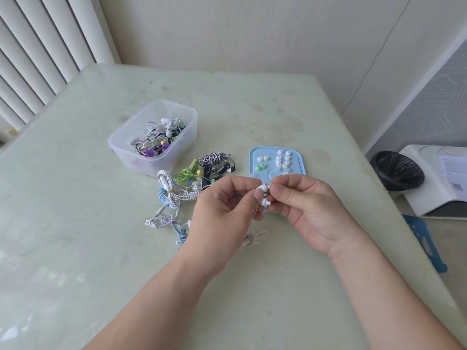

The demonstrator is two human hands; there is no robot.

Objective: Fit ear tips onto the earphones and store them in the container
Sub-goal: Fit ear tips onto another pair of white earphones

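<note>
Pale green tabletop (75, 223), glossy and lightly stained, set against a cream wall with vertical blinds at 10 o'clock. Clear plastic container (154, 135) stands at 11 o'clock of the hands, holding a tangle of wired earphones in white, black, purple and yellow. Loose pile of bundled earphones (187, 183) lies on the table just beside the container, at 9 to 11 o'clock of the hands; cords white, blue, green and black-and-white striped. Blue tray (252, 157) sits at 12 o'clock, partly hidden by the hands, carrying white ear tips (283, 159) in rows and two green ear tips (260, 167). Left hand (222, 210) is pinched on two white earbuds (264, 195), one above the other, stems pointing right; their white cord (252, 239) drops below the hand and coils on the table. Right hand (310, 205) pinches a translucent ear tip (269, 184) between thumb and forefinger, touching the upper earbud's stem. Black-lined bin (396, 170) and a white unit (434, 180) stand on the floor at 3 o'clock
</note>
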